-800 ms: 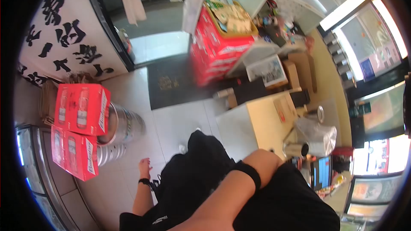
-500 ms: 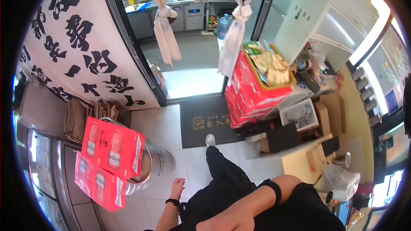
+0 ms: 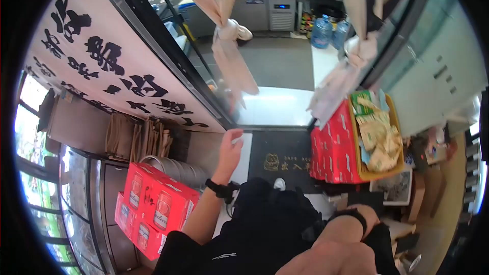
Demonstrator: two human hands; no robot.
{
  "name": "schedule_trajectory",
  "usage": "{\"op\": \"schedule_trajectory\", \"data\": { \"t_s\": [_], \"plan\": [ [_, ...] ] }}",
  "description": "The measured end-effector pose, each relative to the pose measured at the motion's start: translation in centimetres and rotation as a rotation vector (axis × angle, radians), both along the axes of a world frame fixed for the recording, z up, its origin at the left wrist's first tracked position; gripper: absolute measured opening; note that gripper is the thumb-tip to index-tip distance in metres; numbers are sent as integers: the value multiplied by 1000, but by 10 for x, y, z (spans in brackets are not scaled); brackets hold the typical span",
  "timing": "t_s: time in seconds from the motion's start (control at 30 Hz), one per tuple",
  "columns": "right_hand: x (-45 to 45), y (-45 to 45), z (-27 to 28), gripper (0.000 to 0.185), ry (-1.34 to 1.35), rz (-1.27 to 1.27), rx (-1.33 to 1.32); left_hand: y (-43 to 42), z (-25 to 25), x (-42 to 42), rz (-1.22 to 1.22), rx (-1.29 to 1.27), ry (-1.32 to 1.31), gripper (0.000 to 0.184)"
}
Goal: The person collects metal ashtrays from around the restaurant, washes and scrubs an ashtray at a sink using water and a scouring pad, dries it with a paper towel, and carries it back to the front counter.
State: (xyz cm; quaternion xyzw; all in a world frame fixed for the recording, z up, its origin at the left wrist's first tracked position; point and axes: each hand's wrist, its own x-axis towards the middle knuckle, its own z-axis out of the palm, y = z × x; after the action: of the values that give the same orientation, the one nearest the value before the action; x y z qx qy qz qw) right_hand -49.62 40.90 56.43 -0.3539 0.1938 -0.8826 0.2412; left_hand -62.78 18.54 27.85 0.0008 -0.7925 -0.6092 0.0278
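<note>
Curling loosely, the fingers (image 3: 235, 134) of your left hand (image 3: 231, 154) are slightly parted and free, raised in front of the doorway. A black wristband (image 3: 220, 189) circles your left wrist. Your right hand (image 3: 333, 260) is partly cut off low in view; you cannot tell how its fingers stand or whether they hold anything.

Just below and outward of your left hand lie the silver metal kegs (image 3: 178, 171), with the red printed cardboard beer boxes (image 3: 162, 204) beside them, overlapping their near edge in view. Folded brown sacks (image 3: 153, 140) stand behind, against the wall banner with black brush lettering (image 3: 109, 53).

Ahead, the dark gold-printed doormat (image 3: 277, 145) reaches the door threshold, and your white shoe (image 3: 279, 183) shows by its near edge. At its right edge rises the tall red carton stack (image 3: 333, 150), carrying a yellow plastic basket (image 3: 398, 142) filled with green and tan packets (image 3: 374, 135). Beyond the doorway, blue water bottles (image 3: 322, 33) stand near the steel counter (image 3: 249, 18).
</note>
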Motion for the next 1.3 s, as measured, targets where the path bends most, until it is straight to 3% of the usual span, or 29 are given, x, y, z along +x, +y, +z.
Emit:
{"op": "schedule_trajectory", "data": {
  "t_s": [0.1,0.17,0.27,0.4,0.47,0.57,0.6,0.67,0.8,0.93,1.03,1.17,1.3],
  "plan": [
    [-49,-2,22,26,-238,-13,-28,21,36,-80,-53,162,75,29],
    [-105,-3,13,24,-207,-227,-180,35,64,-137,-131,142,135,27],
    [-189,0,-34,33,259,-262,-229,44,87,-235,-208,220,196,35],
    [-288,8,-73,41,380,-313,-72,38,108,-378,-210,386,205,51],
    [-341,13,-67,41,487,-406,6,26,110,-448,-159,228,295,51],
    [-414,31,-61,33,386,-355,96,-2,128,-541,-64,280,384,51],
    [-438,40,-74,31,363,-264,234,-15,132,-572,-19,263,410,50],
    [-485,38,-74,30,411,-475,242,-36,148,-621,72,240,469,47],
    [-556,59,-88,31,175,-674,472,-62,189,-677,199,127,654,42],
    [-658,44,-91,27,276,-634,283,-93,212,-729,450,-5,876,38],
    [-738,29,-81,25,462,-489,-79,-112,230,-758,618,-33,1084,36],
    [-848,2,-79,24,685,-18,-1059,-138,237,-784,790,-208,1152,32],
    [-986,-27,-75,24,613,-151,-501,-167,229,-800,973,-478,972,28]
  ]
}}
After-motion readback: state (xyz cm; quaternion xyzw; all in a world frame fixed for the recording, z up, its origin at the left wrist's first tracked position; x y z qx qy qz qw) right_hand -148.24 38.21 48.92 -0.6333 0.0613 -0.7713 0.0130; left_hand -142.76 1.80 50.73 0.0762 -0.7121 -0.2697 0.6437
